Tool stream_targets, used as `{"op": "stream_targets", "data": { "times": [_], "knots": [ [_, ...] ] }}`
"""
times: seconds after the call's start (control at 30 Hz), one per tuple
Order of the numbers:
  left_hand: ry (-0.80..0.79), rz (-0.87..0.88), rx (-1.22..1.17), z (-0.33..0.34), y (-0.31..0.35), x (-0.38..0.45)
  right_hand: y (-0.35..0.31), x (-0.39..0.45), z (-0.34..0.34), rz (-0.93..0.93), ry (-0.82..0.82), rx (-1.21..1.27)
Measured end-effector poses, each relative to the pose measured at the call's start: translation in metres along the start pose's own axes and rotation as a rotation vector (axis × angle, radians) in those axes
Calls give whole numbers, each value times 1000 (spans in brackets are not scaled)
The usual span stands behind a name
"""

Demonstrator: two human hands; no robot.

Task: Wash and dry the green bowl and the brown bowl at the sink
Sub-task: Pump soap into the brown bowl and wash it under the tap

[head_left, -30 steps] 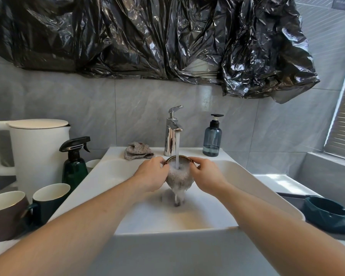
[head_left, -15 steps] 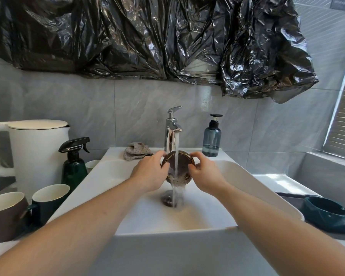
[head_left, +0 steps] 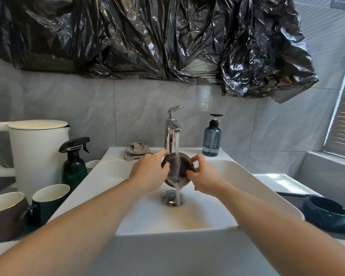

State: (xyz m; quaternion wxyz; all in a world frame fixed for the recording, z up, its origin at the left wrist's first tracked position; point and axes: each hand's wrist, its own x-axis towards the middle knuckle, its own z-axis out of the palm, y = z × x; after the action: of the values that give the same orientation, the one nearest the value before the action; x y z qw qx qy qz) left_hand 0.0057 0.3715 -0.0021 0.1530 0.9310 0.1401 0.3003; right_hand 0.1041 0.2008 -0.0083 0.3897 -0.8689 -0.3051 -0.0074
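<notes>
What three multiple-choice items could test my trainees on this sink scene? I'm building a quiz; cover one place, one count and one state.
1. Where is the green bowl?
A. on the counter right of the sink
B. under the tap
C. beside the kettle

2. How many mugs stand left of the sink?
A. one
B. two
C. four

3. What is the state of the tap?
A. off
B. dripping
C. running

Key:
1 A, it sits apart at the right edge.
2 B, a brown mug and a green mug.
3 C, a steady stream falls into the tilted brown bowl, held by the left hand and right hand.
</notes>
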Motion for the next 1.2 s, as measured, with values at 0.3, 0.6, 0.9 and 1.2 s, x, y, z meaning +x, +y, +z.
{"op": "stream_targets", "data": {
  "times": [0.3, 0.6, 0.9, 1.2],
  "knots": [
    [23, 24, 5, -2, 1, 0, 0, -1, -2, 10, -26, 13],
    [63, 19, -41, -4, 2, 0, 0, 0, -2, 7, -19, 27],
    [73, -41, -34, -7, 5, -2, -2, -2, -1, -21, -29, 51],
    [54, -117, -4, -11, 9, -4, -1, -1, 1, -69, 18, 74]
  ]
}}
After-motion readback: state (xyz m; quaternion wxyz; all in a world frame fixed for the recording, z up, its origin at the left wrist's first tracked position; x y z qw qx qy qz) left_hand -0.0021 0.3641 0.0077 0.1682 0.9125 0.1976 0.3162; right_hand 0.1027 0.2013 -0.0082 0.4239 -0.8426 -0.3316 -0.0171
